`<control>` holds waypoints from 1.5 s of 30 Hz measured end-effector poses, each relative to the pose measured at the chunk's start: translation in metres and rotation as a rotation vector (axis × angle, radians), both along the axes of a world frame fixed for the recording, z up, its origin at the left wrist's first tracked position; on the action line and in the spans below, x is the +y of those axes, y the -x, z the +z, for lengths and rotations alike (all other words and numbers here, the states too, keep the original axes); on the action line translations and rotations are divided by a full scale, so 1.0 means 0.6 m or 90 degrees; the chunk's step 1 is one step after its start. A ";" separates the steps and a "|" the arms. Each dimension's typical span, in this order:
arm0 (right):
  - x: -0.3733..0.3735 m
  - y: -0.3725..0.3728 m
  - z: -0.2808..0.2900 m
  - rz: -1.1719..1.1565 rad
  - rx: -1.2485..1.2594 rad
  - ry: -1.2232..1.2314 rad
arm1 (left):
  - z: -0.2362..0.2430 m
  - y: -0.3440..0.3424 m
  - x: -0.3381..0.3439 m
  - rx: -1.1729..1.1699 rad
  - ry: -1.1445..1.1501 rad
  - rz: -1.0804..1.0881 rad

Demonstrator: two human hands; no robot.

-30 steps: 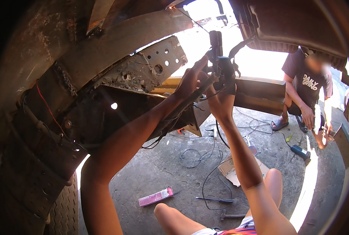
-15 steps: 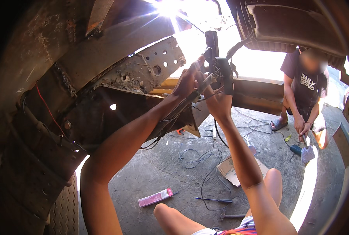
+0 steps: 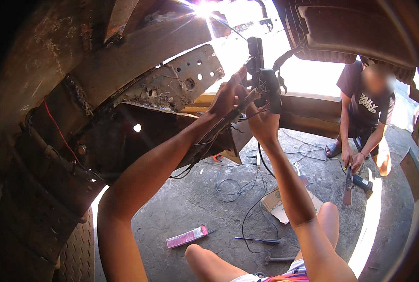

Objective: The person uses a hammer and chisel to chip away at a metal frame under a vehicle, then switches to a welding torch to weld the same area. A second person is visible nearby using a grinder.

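Both my hands are raised at a bundle of thin wires (image 3: 262, 86) that comes out of a black corrugated conduit (image 3: 217, 127). My left hand (image 3: 226, 97) has its fingers closed at the wires, with its fingertips up against an upright black block (image 3: 255, 49). My right hand (image 3: 264, 124) is closed around the lower end of a black oblong housing (image 3: 271, 89), just right of the conduit end. Exactly what the fingertips pinch is hidden. The conduit and loose wires run down along my left forearm.
A rusty metal frame (image 3: 125, 127) fills the left. On the concrete lie a pink box (image 3: 187, 237), a screwdriver (image 3: 257, 240), a hammer (image 3: 280, 259), cardboard (image 3: 276, 205) and coiled cable (image 3: 237, 188). At right a person (image 3: 367, 113) squats, holding a flat-bladed scraper (image 3: 347, 188) beside a power tool (image 3: 361, 182).
My hands have hardly moved. The person at right has leaned lower and turned the flat-bladed tool, shifting it left so that its blade points down.
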State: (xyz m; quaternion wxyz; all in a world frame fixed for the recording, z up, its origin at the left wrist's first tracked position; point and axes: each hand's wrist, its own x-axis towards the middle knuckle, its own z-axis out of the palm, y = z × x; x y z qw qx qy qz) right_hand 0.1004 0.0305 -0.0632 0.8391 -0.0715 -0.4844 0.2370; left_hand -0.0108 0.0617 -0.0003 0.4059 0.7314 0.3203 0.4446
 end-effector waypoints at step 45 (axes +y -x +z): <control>0.008 -0.008 0.006 -0.042 -0.019 0.005 | 0.017 -0.021 -0.008 0.045 -0.003 0.087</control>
